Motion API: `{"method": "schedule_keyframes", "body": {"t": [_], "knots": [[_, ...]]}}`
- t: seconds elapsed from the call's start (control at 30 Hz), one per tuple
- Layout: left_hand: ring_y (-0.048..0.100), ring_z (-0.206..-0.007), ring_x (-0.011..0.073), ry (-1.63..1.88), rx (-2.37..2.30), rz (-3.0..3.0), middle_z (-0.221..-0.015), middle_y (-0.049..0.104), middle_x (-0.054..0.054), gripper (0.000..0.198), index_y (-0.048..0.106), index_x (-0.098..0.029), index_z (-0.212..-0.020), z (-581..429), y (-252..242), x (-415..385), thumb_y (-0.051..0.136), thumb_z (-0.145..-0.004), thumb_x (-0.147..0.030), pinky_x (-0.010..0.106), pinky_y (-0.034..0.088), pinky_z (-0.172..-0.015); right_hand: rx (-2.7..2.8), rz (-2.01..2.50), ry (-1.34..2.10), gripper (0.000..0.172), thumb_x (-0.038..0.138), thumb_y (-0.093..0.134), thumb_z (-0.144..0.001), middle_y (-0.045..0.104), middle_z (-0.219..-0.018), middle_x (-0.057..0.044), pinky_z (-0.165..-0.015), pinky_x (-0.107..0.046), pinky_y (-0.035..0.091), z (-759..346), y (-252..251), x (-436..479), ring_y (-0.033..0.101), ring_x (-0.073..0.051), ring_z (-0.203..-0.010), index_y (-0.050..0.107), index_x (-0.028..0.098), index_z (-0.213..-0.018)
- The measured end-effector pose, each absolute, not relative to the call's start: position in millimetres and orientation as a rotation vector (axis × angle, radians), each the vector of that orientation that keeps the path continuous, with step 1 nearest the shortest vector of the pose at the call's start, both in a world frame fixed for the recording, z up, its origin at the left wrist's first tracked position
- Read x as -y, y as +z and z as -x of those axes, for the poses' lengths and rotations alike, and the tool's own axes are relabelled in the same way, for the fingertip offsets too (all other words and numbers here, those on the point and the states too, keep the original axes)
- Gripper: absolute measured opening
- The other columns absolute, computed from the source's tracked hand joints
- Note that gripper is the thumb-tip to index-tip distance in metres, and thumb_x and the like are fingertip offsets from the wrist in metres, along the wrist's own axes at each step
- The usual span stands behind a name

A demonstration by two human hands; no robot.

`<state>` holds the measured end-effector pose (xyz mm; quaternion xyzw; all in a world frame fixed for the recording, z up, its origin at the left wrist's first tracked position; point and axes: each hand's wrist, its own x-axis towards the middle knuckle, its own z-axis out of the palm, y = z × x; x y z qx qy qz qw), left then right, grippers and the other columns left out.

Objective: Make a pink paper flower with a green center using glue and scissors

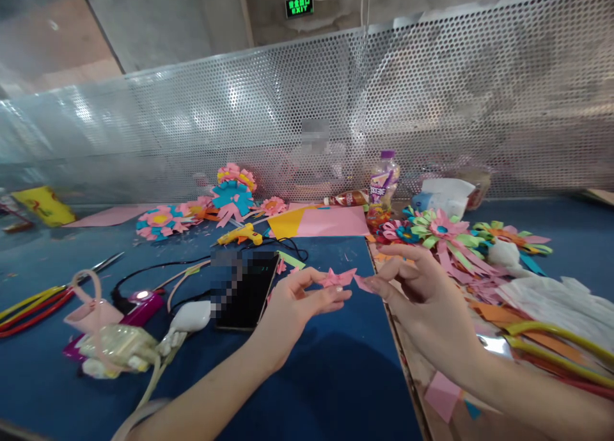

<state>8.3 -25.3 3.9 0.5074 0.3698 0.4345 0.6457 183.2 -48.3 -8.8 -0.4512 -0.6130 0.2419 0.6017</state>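
Between the thumb and fingers of my left hand point(307, 297) is a small folded pink paper piece point(339, 278) with pointed ends. My right hand point(425, 294) pinches a pink paper strip point(364, 283), its tip close to the left piece; whether the two touch I cannot tell. Both hands are raised over the blue tabletop point(355, 377). Left of them lies a dark phone point(247, 294), partly blurred out. Behind the hands is a sheet of pink paper point(336, 222) beside a yellow one.
A yellow glue gun point(242, 235) and paper flowers point(160, 222) lie behind. Left are scissors point(62, 290), a purple power strip point(144, 306) and cables. More scissors point(551, 345), ribbon flowers point(444, 230) and paper scraps point(444, 396) are right. A bottle point(384, 178) stands near the perforated metal screen point(288, 114).
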Motion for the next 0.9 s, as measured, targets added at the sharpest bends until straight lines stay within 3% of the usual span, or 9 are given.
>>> {"method": "schedule_keyframes", "body": {"t": [0.37,0.9], "knots": [[0.067,-0.089,0.0249,0.939,-0.855,-1.158,-0.085,0.071,0.007,0.018,0.059,-0.014,-0.075,-14.0,4.8,27.0,0.071,-0.069,-0.026,0.039,0.051,-0.085,1.320,1.059,0.571,0.030,0.026,0.059,-0.081,0.053,-0.062,0.005,-0.050,-0.025,0.039,-177.6,-12.0,46.1,0.055,-0.014,-0.059,0.042,0.026,-0.105],[0.067,-0.087,0.0235,0.938,-0.818,-1.165,-0.084,0.071,0.004,0.016,0.059,-0.014,-0.075,-16.9,-1.2,27.8,0.070,-0.071,-0.025,0.039,0.051,-0.085,1.302,1.093,0.580,0.033,0.026,0.059,-0.081,0.056,-0.063,0.006,-0.063,-0.030,0.043,-173.9,-16.6,47.7,0.056,-0.014,-0.062,0.041,0.025,-0.108]]}}
